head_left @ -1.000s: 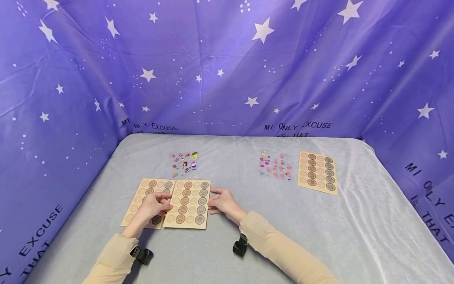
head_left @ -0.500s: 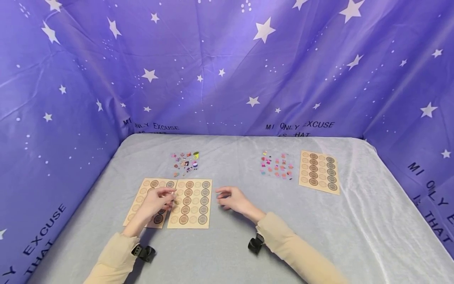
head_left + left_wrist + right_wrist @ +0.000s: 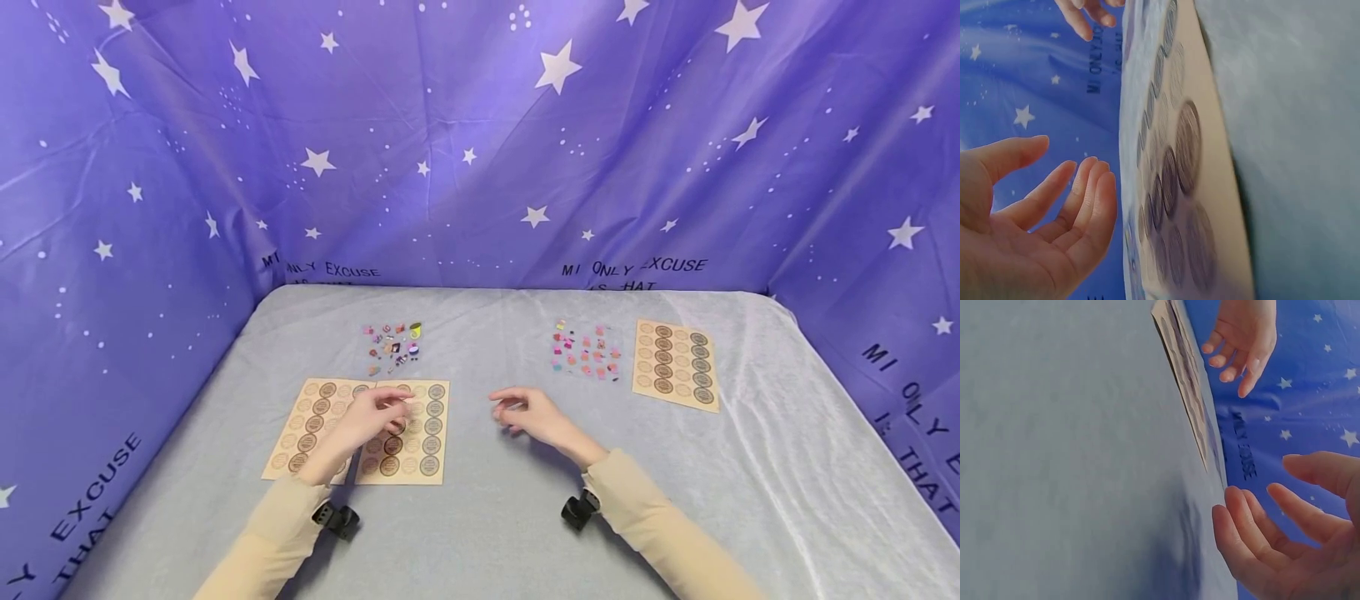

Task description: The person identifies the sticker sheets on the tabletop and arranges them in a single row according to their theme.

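On my feed the star-print backdrop (image 3: 480, 125) runs along L, far and R edges of the grey surface (image 3: 495, 533); front edge is out of frame. For moving, I've a wide stretch of grey btwn R hand (image 3: 536, 418) and outer tan sheet (image 3: 675, 365), plus more toward the front. 2 beige sleeves (image 3: 660, 521) reach in from there. Tan sheets: 3 total. L tan sheet (image 3: 298, 432) and mid tan sheet (image 3: 416, 442) lie side by side, nr-touching at far end, narrow gap up front; outer one sits well apart, w/ 4 cols x 5 round stickers. 2 clear sheets: one (image 3: 393, 348) just beyond mid tan sheet, one (image 3: 587, 352) just L of outer. 2 hands: L hand (image 3: 371, 417) above L + mid tan sheets, fingers loosely bent, thumb apart, nothing held; R over grey, half-curved, nothing held. 2 black wrist cams (image 3: 337, 519), 1 per sleeve.
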Demonstrator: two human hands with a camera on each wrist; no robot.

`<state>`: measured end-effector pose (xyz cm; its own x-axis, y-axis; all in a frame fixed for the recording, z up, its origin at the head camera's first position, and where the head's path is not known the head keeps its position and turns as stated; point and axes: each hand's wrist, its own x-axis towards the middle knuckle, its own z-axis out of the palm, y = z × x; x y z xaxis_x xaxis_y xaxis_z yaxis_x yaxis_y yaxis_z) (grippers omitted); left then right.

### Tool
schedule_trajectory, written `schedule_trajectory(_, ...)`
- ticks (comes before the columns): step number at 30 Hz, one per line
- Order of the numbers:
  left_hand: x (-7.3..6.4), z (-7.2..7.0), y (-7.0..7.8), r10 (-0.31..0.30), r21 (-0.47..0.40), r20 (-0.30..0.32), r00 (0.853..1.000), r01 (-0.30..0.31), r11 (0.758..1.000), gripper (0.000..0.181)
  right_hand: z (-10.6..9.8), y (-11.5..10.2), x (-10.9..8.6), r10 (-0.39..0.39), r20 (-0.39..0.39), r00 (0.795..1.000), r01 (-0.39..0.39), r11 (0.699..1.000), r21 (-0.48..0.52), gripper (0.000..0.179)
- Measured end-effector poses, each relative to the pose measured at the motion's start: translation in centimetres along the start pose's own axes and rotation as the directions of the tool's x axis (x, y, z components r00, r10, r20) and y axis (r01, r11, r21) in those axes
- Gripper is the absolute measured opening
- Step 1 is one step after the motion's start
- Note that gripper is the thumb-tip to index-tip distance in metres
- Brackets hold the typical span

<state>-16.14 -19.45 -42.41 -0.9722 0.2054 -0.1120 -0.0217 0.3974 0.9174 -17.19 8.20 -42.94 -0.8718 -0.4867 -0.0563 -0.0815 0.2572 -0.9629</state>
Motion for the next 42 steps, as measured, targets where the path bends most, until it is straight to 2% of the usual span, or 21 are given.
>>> schedule_trajectory(3,0.6,0.8,0.6,0.042,0.016,0.022,0.999,-0.043,0.999,0.030,-1.1,0.1,-0.5,-0.020,-0.001,1.000,0.020,1.000,-0.007,0.034)
schedule_trajectory(10,1.9,2.8,2.0,0.053,0.049,0.070,0.996,-0.056,0.997,0.031,-3.7,0.5,-1.8,-0.039,-0.047,0.998,0.038,0.999,-0.021,0.034)
schedule_trajectory(17,3.1,4.8,3.4,0.109,0.012,0.160,0.981,-0.113,0.994,0.030,-6.4,0.7,-3.3,-0.015,-0.138,0.990,0.007,0.998,-0.063,0.034)
schedule_trajectory(28,4.7,8.7,5.9,0.150,-0.024,0.194,0.969,-0.148,0.989,0.029,-10.4,1.6,-6.1,-0.019,-0.240,0.971,-0.013,0.991,-0.131,0.035)
schedule_trajectory(35,6.1,11.8,6.7,0.189,-0.049,0.201,0.961,-0.182,0.982,0.031,-12.4,2.5,-7.9,-0.034,-0.305,0.952,-0.017,0.987,-0.162,0.034)
schedule_trajectory(42,7.1,14.8,7.6,0.180,-0.110,0.218,0.959,-0.159,0.981,0.030,-14.4,3.3,-9.4,-0.043,-0.395,0.918,-0.033,0.983,-0.182,0.034)
